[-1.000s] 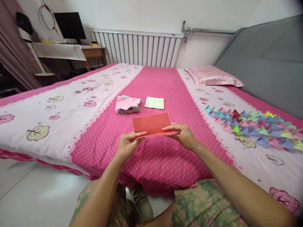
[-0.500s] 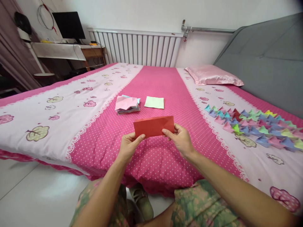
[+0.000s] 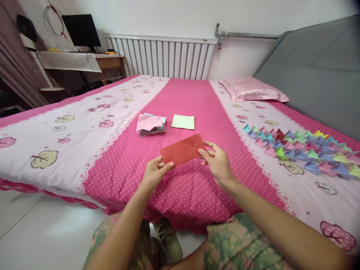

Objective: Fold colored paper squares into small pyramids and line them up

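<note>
A red sheet of paper, an oblong that looks folded in half, is held up above the bed between both hands. My left hand pinches its lower left corner, thumb in front and fingers behind. At the right end, my right hand grips the paper between thumb and fingers. The paper tilts, its right side higher than its left. Beyond it on the bedspread lie a stack of coloured paper sheets, pink on top, and a pale green square of paper.
Rows of small folded paper boats in many colours stand on the right of the bed. A pink pillow lies farther back by the grey headboard. A desk with a monitor is at the far left.
The red paper has gone from nearly level to tilted, its right end rising and its broad face turning up. Both hands still hold it. The stack and boats have not moved.
</note>
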Demonstrator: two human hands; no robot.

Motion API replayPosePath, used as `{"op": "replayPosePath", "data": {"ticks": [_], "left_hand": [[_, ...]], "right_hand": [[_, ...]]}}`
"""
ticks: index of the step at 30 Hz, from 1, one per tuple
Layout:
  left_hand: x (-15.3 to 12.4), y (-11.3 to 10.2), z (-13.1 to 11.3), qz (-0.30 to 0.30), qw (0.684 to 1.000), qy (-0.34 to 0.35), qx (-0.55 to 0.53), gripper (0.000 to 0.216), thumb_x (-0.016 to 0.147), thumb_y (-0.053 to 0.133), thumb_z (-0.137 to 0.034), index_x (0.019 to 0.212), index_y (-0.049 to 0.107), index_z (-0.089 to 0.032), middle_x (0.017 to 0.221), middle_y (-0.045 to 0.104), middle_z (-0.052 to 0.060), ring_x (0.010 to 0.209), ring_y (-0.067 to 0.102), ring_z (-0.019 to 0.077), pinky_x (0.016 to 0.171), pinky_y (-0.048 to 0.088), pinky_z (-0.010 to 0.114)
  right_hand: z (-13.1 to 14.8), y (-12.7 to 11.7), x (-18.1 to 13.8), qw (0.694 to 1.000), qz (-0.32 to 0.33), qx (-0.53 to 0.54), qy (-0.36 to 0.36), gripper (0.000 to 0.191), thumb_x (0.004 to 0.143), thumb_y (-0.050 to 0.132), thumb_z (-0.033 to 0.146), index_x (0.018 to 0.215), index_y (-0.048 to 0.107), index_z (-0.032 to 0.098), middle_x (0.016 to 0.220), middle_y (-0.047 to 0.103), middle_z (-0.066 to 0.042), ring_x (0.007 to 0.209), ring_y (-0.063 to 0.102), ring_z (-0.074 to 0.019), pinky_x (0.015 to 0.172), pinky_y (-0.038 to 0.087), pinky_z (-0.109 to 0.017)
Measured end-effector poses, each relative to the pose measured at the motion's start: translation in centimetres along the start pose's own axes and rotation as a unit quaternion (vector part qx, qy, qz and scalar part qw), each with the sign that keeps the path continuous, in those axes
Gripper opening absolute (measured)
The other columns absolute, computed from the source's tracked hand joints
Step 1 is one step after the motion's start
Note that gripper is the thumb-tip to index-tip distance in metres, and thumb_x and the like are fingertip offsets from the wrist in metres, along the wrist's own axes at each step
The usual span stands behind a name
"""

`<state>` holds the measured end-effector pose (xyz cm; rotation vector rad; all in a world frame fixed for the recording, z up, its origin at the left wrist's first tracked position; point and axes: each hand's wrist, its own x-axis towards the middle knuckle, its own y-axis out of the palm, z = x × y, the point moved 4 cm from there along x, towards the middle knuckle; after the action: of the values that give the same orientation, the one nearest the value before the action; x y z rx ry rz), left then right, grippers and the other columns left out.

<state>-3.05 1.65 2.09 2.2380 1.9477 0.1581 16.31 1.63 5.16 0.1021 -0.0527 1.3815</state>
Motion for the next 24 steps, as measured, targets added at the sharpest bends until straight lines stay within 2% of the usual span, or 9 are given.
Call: {"op": "replayPosePath", "data": {"ticks": [3, 7, 10, 15, 18, 24], "left_hand": [[-0.1, 0.1, 0.4, 0.012, 1.000, -0.025, 0.004, 0.033, 0.062, 0.070, -0.030, 0.088, 0.064, -0.011, 0.077, 0.069, 0.008, 0.069, 0.063, 0.0150, 0.065, 0.048, 0.023], [-0.2, 0.4, 0.9, 0.034, 0.998, -0.052, -0.004, 0.030, 0.060, 0.071, -0.029, 0.083, 0.066, -0.011, 0.074, 0.069, 0.008, 0.063, 0.063, 0.0138, 0.062, 0.048, 0.022], [-0.3, 0.8, 1.1, 0.028, 0.998, -0.057, -0.025, 0.028, 0.059, 0.072, -0.028, 0.081, 0.066, -0.011, 0.074, 0.070, 0.007, 0.061, 0.063, 0.0124, 0.063, 0.048, 0.022], [-0.5, 1.9, 1.3, 0.026, 0.997, -0.055, -0.045, 0.031, 0.058, 0.073, -0.028, 0.083, 0.067, -0.011, 0.072, 0.070, 0.007, 0.062, 0.064, 0.0135, 0.066, 0.049, 0.023], [-0.5, 2.4, 1.3, 0.036, 0.997, -0.059, -0.041, 0.029, 0.058, 0.073, -0.027, 0.081, 0.067, -0.010, 0.072, 0.070, 0.008, 0.062, 0.064, 0.0143, 0.065, 0.049, 0.024], [-0.5, 2.2, 1.5, 0.041, 0.995, -0.075, -0.048, 0.031, 0.059, 0.072, -0.026, 0.085, 0.066, -0.010, 0.077, 0.070, 0.010, 0.063, 0.064, 0.0152, 0.064, 0.050, 0.024]], "right_hand": [[-0.1, -0.3, 0.2, 1.000, -0.006, 0.008, 0.011, 0.037, 0.070, 0.061, 0.035, 0.100, 0.054, 0.015, 0.077, 0.068, -0.006, 0.067, 0.063, -0.0164, 0.047, 0.042, -0.021], [-0.2, -0.1, 0.1, 0.997, 0.003, 0.053, 0.050, 0.037, 0.067, 0.064, 0.034, 0.098, 0.054, 0.016, 0.085, 0.068, -0.007, 0.071, 0.063, -0.0155, 0.049, 0.042, -0.020], [-0.4, 0.7, -0.4, 0.993, 0.042, 0.071, 0.080, 0.039, 0.063, 0.068, 0.033, 0.096, 0.058, 0.015, 0.092, 0.067, -0.008, 0.075, 0.062, -0.0150, 0.053, 0.043, -0.020], [-1.1, 2.3, -1.4, 0.990, 0.103, 0.051, 0.077, 0.030, 0.058, 0.070, 0.030, 0.082, 0.065, 0.012, 0.084, 0.068, -0.007, 0.071, 0.062, -0.0156, 0.060, 0.045, -0.025], [-1.4, 2.3, -1.5, 0.991, 0.087, 0.062, 0.075, 0.026, 0.060, 0.069, 0.028, 0.080, 0.066, 0.013, 0.084, 0.068, -0.007, 0.071, 0.062, -0.0152, 0.064, 0.046, -0.026], [-1.6, 1.0, -0.4, 0.994, 0.029, 0.025, 0.106, 0.028, 0.057, 0.071, 0.033, 0.073, 0.066, 0.010, 0.067, 0.068, -0.006, 0.054, 0.058, -0.0120, 0.050, 0.043, -0.022]]}}
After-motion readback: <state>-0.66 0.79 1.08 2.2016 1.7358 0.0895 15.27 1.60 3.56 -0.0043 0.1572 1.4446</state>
